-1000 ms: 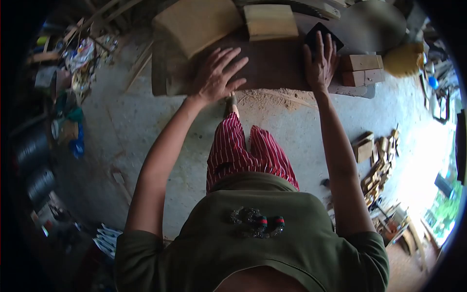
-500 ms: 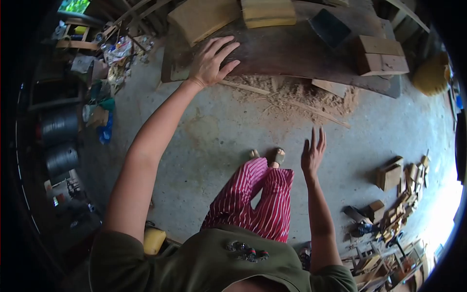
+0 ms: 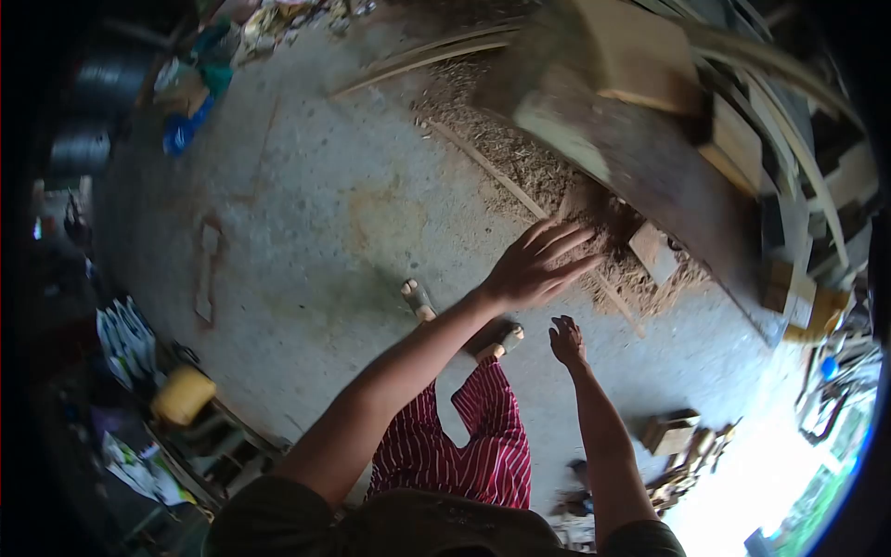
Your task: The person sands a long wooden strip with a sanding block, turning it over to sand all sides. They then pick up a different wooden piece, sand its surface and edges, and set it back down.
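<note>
My left hand (image 3: 543, 265) is held out in mid-view with its fingers apart and nothing in it. Beyond its fingertips lie wood shavings (image 3: 520, 176) and a small wood offcut (image 3: 654, 252) on the floor. My right hand (image 3: 568, 342) hangs lower and further right, its fingers spread and bent a little, holding nothing. Neither hand touches anything. The dark workbench (image 3: 650, 172) stands at the upper right, with a large wood block (image 3: 640, 56) and another block (image 3: 733, 148) on it.
Long thin wood strips (image 3: 436, 54) lie at the top. Curved wood pieces (image 3: 803, 158) crowd the right edge. Wood blocks (image 3: 670, 432) lie on the floor at lower right. A yellow container (image 3: 184, 395) and a blue item (image 3: 186, 125) are at left.
The view has turned, so the workbench now sits slanted at the upper right. My left hand has left the bench edge and is over the floor. My feet are further apart.
</note>
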The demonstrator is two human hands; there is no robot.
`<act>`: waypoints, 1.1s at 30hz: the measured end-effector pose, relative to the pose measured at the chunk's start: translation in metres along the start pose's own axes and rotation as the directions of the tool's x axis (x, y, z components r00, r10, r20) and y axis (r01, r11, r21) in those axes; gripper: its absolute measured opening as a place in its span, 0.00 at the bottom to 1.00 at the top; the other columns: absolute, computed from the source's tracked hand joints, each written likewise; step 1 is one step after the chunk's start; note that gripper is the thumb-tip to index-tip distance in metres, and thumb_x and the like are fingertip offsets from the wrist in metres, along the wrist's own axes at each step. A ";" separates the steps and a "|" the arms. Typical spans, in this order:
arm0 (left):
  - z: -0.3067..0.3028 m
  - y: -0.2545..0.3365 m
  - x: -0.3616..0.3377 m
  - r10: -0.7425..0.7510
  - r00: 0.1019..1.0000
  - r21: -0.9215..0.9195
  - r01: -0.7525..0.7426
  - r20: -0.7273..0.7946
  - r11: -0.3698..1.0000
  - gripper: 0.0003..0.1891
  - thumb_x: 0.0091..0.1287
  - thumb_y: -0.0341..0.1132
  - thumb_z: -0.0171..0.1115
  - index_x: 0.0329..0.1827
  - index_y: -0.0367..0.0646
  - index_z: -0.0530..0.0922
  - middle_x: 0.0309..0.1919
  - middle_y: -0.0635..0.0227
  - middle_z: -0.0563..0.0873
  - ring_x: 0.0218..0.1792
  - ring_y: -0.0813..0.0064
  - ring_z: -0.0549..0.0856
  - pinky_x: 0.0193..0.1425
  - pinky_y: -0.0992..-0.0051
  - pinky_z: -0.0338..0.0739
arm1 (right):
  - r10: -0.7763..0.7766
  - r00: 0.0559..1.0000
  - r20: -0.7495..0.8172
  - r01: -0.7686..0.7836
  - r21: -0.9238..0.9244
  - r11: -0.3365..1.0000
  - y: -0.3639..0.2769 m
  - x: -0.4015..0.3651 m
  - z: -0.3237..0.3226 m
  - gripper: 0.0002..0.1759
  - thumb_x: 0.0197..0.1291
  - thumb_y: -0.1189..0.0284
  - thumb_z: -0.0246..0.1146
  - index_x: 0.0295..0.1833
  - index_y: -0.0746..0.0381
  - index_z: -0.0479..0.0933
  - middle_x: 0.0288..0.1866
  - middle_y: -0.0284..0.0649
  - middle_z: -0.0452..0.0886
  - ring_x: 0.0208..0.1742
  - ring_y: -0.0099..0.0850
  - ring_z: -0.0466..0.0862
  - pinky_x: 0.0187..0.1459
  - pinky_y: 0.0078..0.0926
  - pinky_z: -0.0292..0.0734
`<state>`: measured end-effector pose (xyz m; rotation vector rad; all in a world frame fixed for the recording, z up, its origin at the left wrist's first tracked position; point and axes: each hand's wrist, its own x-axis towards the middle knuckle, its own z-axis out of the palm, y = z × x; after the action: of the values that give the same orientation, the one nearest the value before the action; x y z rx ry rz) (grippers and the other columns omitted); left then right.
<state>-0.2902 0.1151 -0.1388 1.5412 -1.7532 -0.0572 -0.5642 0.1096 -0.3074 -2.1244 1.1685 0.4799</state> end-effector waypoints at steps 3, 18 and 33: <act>-0.040 -0.036 -0.146 -0.512 0.856 0.056 0.509 0.077 0.859 0.32 0.60 0.32 0.70 0.70 0.55 0.72 0.69 0.56 0.68 0.69 0.56 0.70 0.73 0.53 0.65 | -0.061 0.998 0.027 0.061 -0.008 0.998 -0.040 0.033 -0.005 0.20 0.66 0.64 0.62 0.61 0.58 0.78 0.63 0.44 0.78 0.65 0.43 0.77 0.66 0.42 0.71; -0.138 -0.043 -0.622 -0.908 -0.267 0.003 0.959 -0.323 -0.283 0.36 0.67 0.28 0.63 0.78 0.47 0.58 0.68 0.46 0.61 0.67 0.45 0.70 0.69 0.55 0.69 | -0.275 0.958 0.086 0.286 -0.195 0.938 -0.140 0.361 0.141 0.17 0.68 0.58 0.57 0.52 0.57 0.82 0.50 0.49 0.82 0.54 0.50 0.80 0.57 0.48 0.73; -0.005 0.004 -0.668 -0.800 -0.595 0.240 0.790 0.078 -0.564 0.31 0.70 0.35 0.58 0.76 0.48 0.60 0.65 0.50 0.65 0.62 0.50 0.72 0.63 0.53 0.74 | -0.170 0.853 -0.494 -0.112 -0.490 0.864 0.079 0.581 0.249 0.25 0.70 0.65 0.57 0.64 0.72 0.68 0.57 0.58 0.76 0.59 0.55 0.77 0.60 0.44 0.73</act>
<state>-0.3211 0.6901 -0.4767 2.6929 0.5348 -1.2719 -0.3219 -0.0987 -0.8584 -2.8548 1.4118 0.1940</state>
